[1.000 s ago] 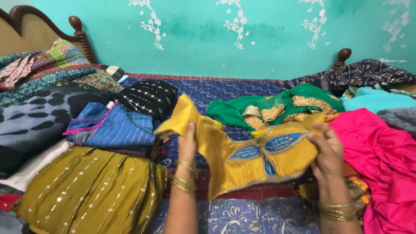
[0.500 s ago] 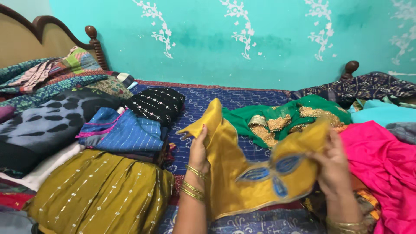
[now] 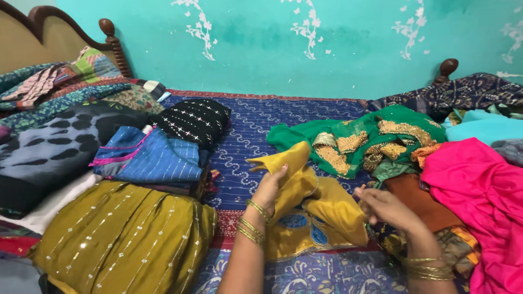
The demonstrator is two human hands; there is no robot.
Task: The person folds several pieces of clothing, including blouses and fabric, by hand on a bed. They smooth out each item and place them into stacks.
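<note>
In the head view, a yellow blouse (image 3: 310,209) with blue embroidery is seen lying partly folded on the bed (image 3: 256,125), between the two hands. The left hand (image 3: 269,188) is closed on one raised flap of the blouse, the cloth being pinched between thumb and fingers (image 3: 280,173). The right hand (image 3: 384,207) is laid at the other edge of the blouse; its fingers are curled loosely, and it cannot be told whether cloth is gripped by them. The folding is judged to be about halfway: the garment is already gathered into a smaller shape, but the upper flap is not yet laid flat and the bundle is not yet placed on any pile. To the left of the fingers, folded pieces are stacked: an olive garment (image 3: 125,234) with sequin lines, a blue striped cloth (image 3: 152,158), and a black dotted one (image 3: 193,120). Beyond the fingers a green garment with gold work (image 3: 354,139) is spread unfolded, and to the right of them a pink cloth (image 3: 479,190) is heaped, so more pieces appear left to be folded.
</note>
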